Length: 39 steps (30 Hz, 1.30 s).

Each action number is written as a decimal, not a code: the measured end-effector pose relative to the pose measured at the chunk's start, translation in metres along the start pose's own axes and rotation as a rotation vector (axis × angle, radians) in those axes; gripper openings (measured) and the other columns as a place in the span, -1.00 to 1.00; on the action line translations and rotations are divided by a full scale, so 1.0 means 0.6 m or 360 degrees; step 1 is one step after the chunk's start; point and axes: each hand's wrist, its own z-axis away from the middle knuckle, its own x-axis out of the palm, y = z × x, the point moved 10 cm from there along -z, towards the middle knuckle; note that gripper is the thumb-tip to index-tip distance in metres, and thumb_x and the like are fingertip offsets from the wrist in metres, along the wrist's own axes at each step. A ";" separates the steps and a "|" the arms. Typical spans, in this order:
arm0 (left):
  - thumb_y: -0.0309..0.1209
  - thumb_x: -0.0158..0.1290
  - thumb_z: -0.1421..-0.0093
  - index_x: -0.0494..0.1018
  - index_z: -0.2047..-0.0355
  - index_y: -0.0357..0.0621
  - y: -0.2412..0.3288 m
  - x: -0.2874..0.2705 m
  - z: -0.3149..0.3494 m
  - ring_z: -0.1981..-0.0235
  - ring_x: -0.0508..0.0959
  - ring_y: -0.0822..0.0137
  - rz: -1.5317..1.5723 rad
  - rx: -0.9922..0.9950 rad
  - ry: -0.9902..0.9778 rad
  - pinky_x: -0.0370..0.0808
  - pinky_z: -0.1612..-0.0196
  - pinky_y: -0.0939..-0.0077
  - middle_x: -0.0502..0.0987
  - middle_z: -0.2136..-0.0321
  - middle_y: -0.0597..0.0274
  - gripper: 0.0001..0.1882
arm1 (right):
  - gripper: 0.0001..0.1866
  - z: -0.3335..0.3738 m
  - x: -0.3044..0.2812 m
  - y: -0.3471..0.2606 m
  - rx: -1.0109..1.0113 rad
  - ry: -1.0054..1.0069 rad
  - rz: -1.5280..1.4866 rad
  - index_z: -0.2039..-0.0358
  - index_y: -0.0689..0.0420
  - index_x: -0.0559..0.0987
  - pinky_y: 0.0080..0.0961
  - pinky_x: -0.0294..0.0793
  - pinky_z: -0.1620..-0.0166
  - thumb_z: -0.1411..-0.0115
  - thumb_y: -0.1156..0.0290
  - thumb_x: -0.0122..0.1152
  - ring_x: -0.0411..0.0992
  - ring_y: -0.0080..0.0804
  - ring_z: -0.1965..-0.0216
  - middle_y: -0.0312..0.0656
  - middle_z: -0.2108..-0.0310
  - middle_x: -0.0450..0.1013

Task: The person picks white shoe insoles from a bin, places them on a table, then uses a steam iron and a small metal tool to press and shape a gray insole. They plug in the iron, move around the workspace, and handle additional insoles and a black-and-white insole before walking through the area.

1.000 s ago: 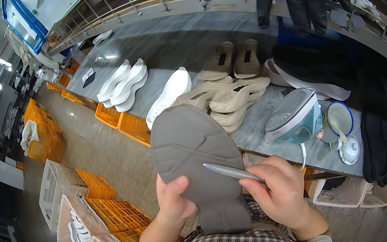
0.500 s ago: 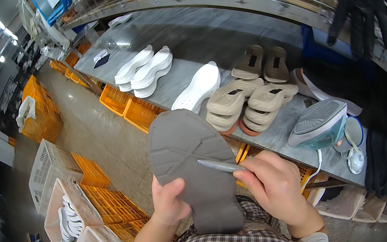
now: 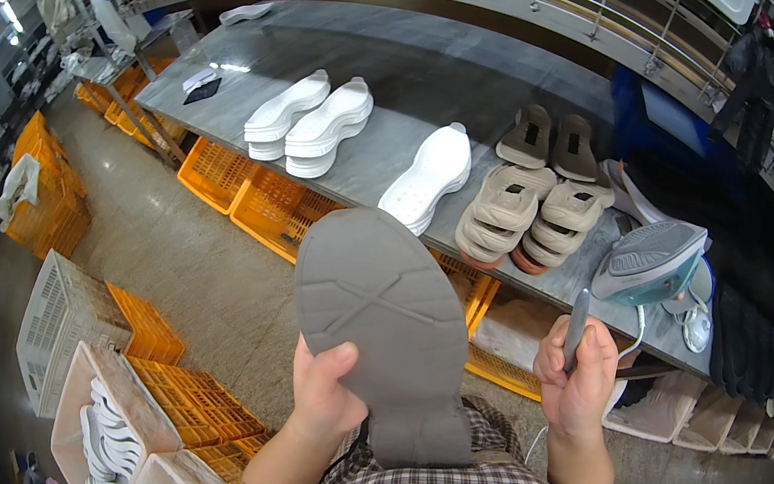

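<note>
My left hand (image 3: 325,392) is closed on the left edge of a large dark grey shoe sole (image 3: 395,319), its thumb lying on the face. Raised crossing lines mark the broad front part; the narrow end rests near my plaid apron. Apart from the sole, to its right, my right hand (image 3: 580,379) is closed round a slim grey pen-like tool (image 3: 579,323) with a tapered end pointing up. Past the sole, white soles (image 3: 430,173) stand on the table, and stacked beige slides (image 3: 504,205) sit to their right.
On the grey table (image 3: 404,67) are brown slides (image 3: 574,148) and a clothes iron (image 3: 652,264) with a white cord. Orange crates (image 3: 281,210) stand beneath it. Lower left are more crates and a bin of white soles (image 3: 107,441). Dark gloves (image 3: 762,99) hang upper right.
My right hand has drawn the pen-like tool off the sole's face, moving right and turning its tip upward. My left hand still holds the sole. The view has shifted slightly.
</note>
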 end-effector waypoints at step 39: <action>-0.53 0.05 -0.07 0.15 -0.03 -0.32 -0.288 0.520 -0.099 0.24 0.50 0.15 -0.2089 0.0709 -0.1146 0.40 0.13 0.38 0.47 0.24 -0.04 -0.48 | -0.76 0.063 -0.566 -0.105 -0.0438 0.1302 0.0693 0.13 0.21 0.47 -0.76 0.06 0.47 -0.16 0.54 0.09 0.08 -0.76 0.52 -0.51 0.58 0.15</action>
